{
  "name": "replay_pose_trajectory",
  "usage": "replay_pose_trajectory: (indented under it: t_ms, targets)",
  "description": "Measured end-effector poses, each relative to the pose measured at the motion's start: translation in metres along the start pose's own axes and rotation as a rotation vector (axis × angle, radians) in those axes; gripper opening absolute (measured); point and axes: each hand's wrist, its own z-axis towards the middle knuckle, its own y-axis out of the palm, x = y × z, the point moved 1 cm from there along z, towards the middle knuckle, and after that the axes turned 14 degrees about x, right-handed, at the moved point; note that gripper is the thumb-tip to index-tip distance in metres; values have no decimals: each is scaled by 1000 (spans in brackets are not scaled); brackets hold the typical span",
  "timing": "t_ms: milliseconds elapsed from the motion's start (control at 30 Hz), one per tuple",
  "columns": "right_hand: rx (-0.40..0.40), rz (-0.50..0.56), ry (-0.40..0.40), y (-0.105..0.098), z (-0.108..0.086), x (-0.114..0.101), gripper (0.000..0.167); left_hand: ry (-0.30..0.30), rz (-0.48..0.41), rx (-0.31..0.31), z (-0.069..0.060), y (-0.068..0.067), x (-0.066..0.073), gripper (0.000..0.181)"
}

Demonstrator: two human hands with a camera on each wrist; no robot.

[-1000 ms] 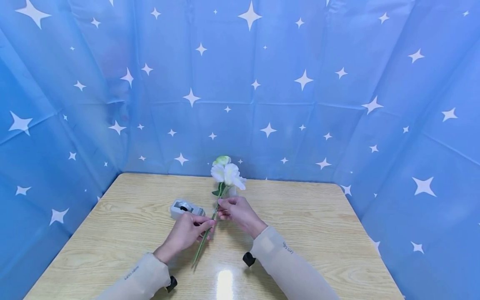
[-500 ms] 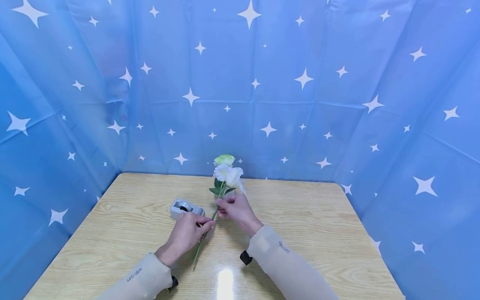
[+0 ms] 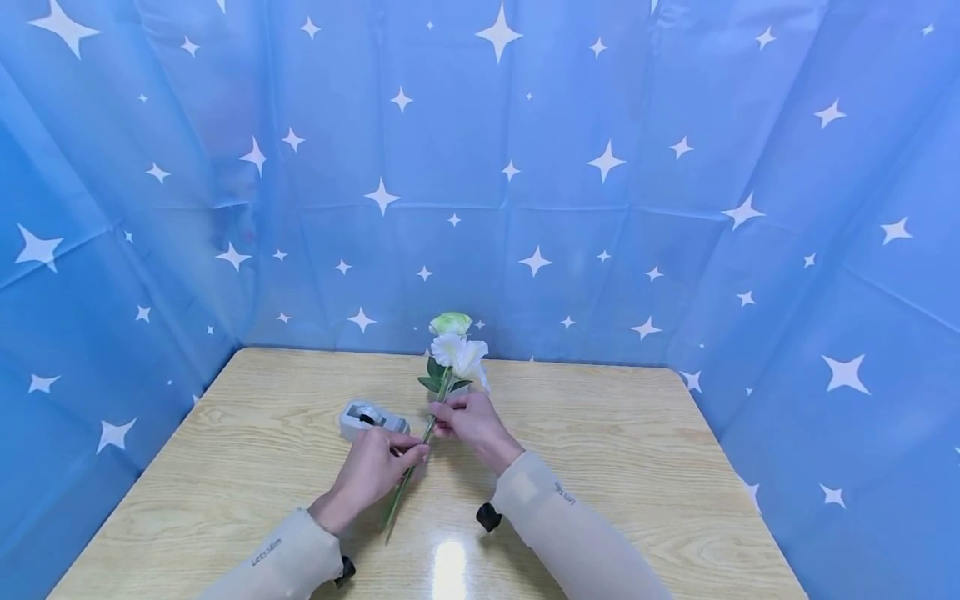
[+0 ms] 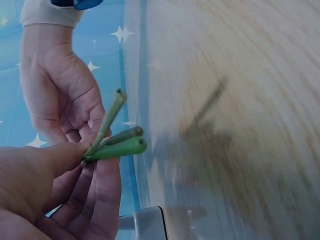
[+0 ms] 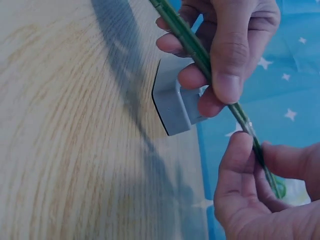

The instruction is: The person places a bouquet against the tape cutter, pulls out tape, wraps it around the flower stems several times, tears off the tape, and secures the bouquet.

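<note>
Artificial flowers, with white blooms (image 3: 457, 352) and a pale green bloom (image 3: 451, 322), are held together by their green stems (image 3: 400, 500), tilted above the table. My left hand (image 3: 371, 468) pinches the stems around the middle between thumb and fingers. Higher up, just under the dark leaves (image 3: 432, 377), my right hand (image 3: 478, 427) pinches the same bundle. Three cut stem ends (image 4: 131, 145) jut out past my left thumb in the left wrist view. A glossy, clear patch (image 5: 248, 126) shows on the stems between both hands in the right wrist view.
A grey tape dispenser (image 3: 390, 419) stands on the wooden table (image 3: 600, 450), just behind my left hand. Blue curtains (image 3: 480, 233) with white stars surround the table's back and sides.
The bundle has turned slightly, so the leaves show more and the blooms sit closer together. The right hand has shifted a little to the left; both hands keep their pinch.
</note>
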Motion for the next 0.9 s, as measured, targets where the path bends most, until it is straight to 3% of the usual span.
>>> replay_pose_trajectory:
  t_ms: [167, 367, 467, 733, 900]
  targets:
    - [-14, 30, 1, 0, 3, 4, 28, -79, -129, -107, 3, -5, -6, 23]
    - [-46, 44, -13, 1, 4, 6, 30, -309, -331, -266, 5, -13, -17, 40]
    - [-62, 49, -8, 2, 3, 5, 31, -379, -400, -320, 8, -16, -22, 44]
    - [-97, 55, -12, 2, 2, 5, 32, -449, -501, -424, 13, -20, -32, 47]
    - [-111, 61, -24, 3, 1, 6, 33, -444, -527, -454, 13, -20, -35, 47]
